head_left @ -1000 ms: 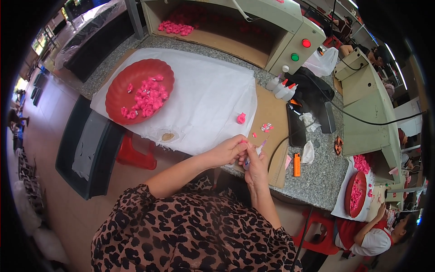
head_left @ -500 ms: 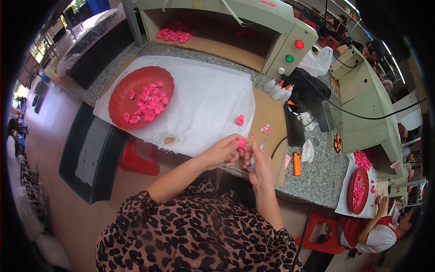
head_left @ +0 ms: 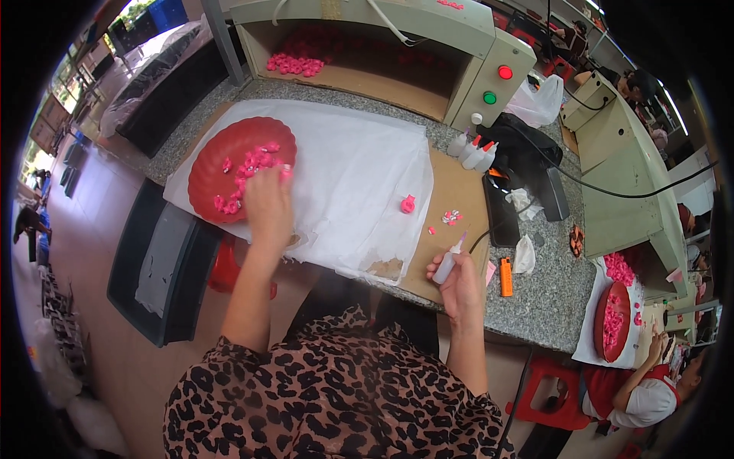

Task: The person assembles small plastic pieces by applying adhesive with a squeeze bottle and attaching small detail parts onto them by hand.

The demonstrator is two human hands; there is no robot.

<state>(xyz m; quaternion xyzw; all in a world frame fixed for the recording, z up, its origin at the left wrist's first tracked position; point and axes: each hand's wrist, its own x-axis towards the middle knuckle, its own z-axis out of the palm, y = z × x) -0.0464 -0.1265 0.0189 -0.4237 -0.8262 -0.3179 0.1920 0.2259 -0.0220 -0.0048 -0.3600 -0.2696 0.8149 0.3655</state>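
Observation:
My left hand (head_left: 267,203) reaches over the near right side of a red scalloped plate (head_left: 206,164), at the heap of small bright pink molded pieces (head_left: 260,159) in it. Its fingers point down and are hidden behind the back of the hand, so I cannot tell whether they grip a piece. A pink bit shows right beside the fingers. My right hand (head_left: 462,287) is closed round a small translucent squeeze bottle (head_left: 446,268), its thin nozzle tilted up. Beyond the bottle, tiny pink and silvery parts (head_left: 452,217) lie on brown cardboard. One pink piece (head_left: 407,204) sits alone on the white sheet.
A pale metal housing (head_left: 367,19) with red and green buttons spans the back; pink pieces lie inside. White bottles (head_left: 478,155), a black bag (head_left: 527,141) and an orange lighter (head_left: 505,277) lie right. A dark bin (head_left: 157,268) stands left. A person (head_left: 634,394) works at far right.
My left hand has moved left, from the pink piece it held near the bottle to the red plate. My right hand has shifted slightly right and down, still gripping the bottle.

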